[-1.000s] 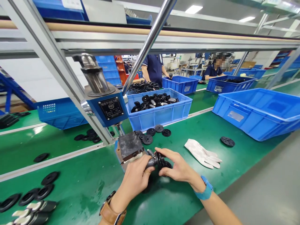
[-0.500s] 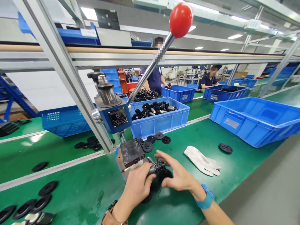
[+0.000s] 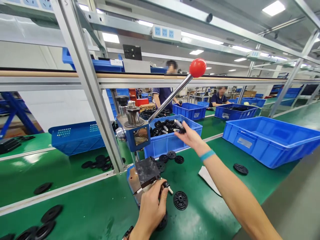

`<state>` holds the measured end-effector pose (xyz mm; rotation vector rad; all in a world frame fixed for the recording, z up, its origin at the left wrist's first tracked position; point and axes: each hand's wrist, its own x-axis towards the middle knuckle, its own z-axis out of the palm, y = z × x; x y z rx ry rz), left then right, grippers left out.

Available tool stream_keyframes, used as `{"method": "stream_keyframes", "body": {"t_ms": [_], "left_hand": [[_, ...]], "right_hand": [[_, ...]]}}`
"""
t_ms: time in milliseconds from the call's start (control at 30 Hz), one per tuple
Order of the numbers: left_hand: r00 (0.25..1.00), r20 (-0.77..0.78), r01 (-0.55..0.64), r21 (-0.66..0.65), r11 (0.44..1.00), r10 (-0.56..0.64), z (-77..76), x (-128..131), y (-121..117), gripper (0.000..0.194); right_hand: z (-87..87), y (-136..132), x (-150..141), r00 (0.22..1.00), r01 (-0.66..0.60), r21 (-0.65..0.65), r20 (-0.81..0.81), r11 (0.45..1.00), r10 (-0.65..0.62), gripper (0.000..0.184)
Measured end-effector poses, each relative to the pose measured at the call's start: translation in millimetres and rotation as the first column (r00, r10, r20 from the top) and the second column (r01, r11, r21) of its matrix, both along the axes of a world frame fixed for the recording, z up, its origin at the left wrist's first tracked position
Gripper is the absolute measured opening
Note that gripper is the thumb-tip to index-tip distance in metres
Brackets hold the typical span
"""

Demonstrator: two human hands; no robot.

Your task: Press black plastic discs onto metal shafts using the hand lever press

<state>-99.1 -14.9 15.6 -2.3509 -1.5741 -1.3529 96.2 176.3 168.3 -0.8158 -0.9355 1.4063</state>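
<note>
My left hand point(image 3: 153, 201) is closed around a small black part with a white pin point(image 3: 168, 187), right beside the base of the hand press point(image 3: 148, 171). Out over the blue bin of black parts point(image 3: 172, 140), my right hand point(image 3: 192, 136) grips a black-and-grey cylindrical part point(image 3: 179, 126), somewhat blurred. A ribbed black disc point(image 3: 180, 200) lies on the green bench just right of my left hand. Another black disc point(image 3: 163, 222) is partly covered by that hand. The press lever with its red ball point(image 3: 197, 68) slants up to the right.
An open blue bin point(image 3: 245, 146) stands at the right, near a lone black disc point(image 3: 240, 168). My right forearm partly covers a white glove point(image 3: 208, 180). More discs point(image 3: 52, 213) lie at the left. Two people sit or stand behind the bins. A metal post point(image 3: 92, 90) rises beside the press.
My right hand has left the front of the press and reached forward over the bin with a grey-and-black part. My left hand now holds a white-pinned part. The view has tilted upward.
</note>
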Motion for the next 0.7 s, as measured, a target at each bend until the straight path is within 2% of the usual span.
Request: {"method": "stream_keyframes", "body": {"t_ms": [67, 100, 133, 200, 367, 433, 533, 700], "left_hand": [[1.0, 0.0, -0.013, 0.039, 0.999, 0.013, -1.9, -3, 2, 0.028], [1.0, 0.004, -0.018, 0.058, 0.998, 0.018, -2.5, -4, 3, 0.027], [1.0, 0.011, -0.02, 0.075, 0.997, 0.019, -2.7, -5, 4, 0.026], [1.0, 0.021, -0.011, 0.105, 0.994, 0.009, -2.0, -5, 4, 0.023], [0.999, 0.021, 0.041, 0.158, 0.987, -0.044, 4.3, 1, -1, 0.022], [0.998, 0.01, 0.056, 0.144, 0.988, -0.058, 6.3, 3, -2, 0.023], [0.999, -0.033, 0.042, 0.136, 0.99, -0.038, 5.6, 3, -2, 0.03], [0.993, -0.118, 0.033, 0.212, 0.977, -0.008, -3.2, 4, 0, 0.034]], "right_hand": [[26.5, 26, -8, 0.999, 0.027, 0.028, 0.025, 0.999, -0.027, 0.036], [30.5, 30, -12, 0.998, 0.045, 0.048, 0.047, 0.998, -0.047, 0.04], [27.5, 29, -16, 0.995, 0.066, 0.074, 0.074, 0.995, -0.071, 0.042], [1.6, 13, -21, 0.982, 0.106, 0.146, 0.137, 0.984, -0.126, 0.041], [-111.6, -53, -18, 0.901, 0.154, 0.378, 0.326, 0.913, -0.287, 0.036], [-142.2, -67, -13, 0.856, 0.105, 0.463, 0.408, 0.88, -0.317, 0.027], [-161.0, -71, -9, 0.786, 0.007, 0.544, 0.516, 0.839, -0.341, 0.022], [-165.5, -65, -10, 0.688, -0.107, 0.598, 0.621, 0.794, -0.375, 0.028]]}}
